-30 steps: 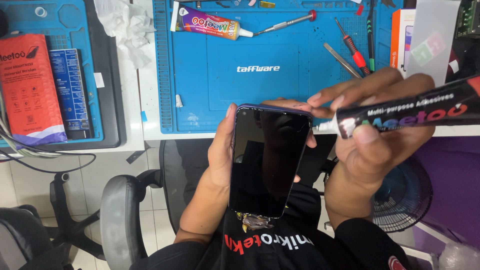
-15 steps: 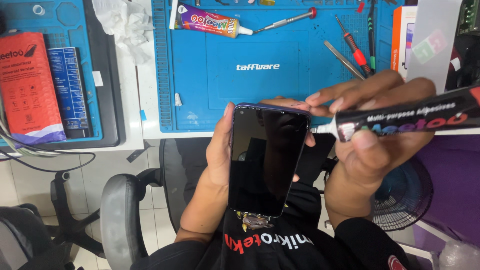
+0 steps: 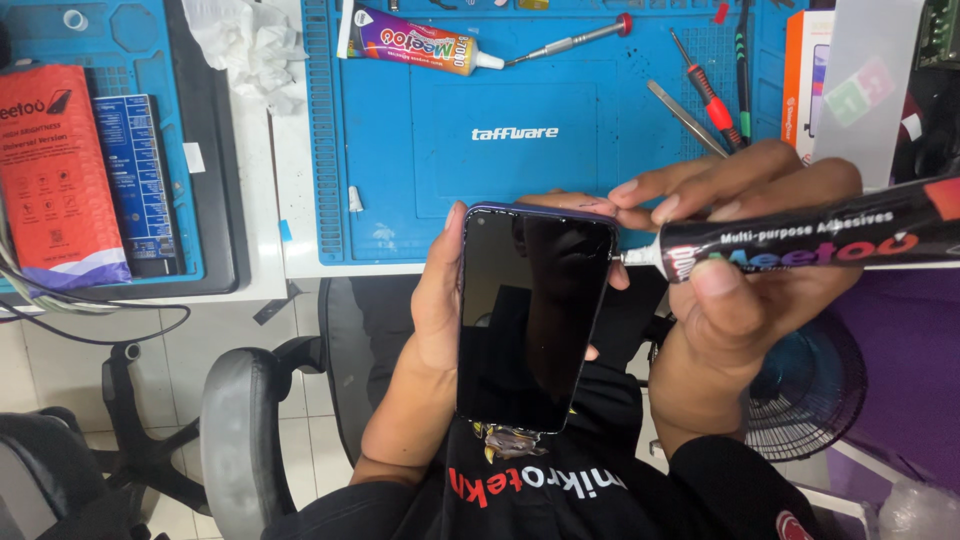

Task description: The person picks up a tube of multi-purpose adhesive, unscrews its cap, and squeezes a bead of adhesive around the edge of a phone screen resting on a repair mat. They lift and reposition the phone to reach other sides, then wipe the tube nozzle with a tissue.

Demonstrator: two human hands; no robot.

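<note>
Head cam, looking down at my lap. My left hand point(image 3: 432, 330) is cupped around the phone point(image 3: 532, 315) from behind, thumb lying along its left edge, fingertips curling over the right edge and top. My right hand point(image 3: 745, 260) is wrapped around a black adhesive tube point(image 3: 810, 238), thumb pressed on its front, index and middle fingers stretched out toward the phone's top corner. The tube lies roughly level, and its thin nozzle sits right at the phone's upper right edge.

The phone stands upright in front of my chest, below the surface point(image 3: 290, 190) edge. Its screen is dark and glossy with reflections, with some bits showing at the bottom end.

Room-wise: the blue work mat point(image 3: 520, 170) just above the phone is mostly bare in the middle, with a second glue tube point(image 3: 415, 40), a screwdriver point(image 3: 565, 42) and tweezers point(image 3: 685, 115) up top. A chair armrest point(image 3: 235, 410) sits to my left, a small fan point(image 3: 800, 400) to my right.
</note>
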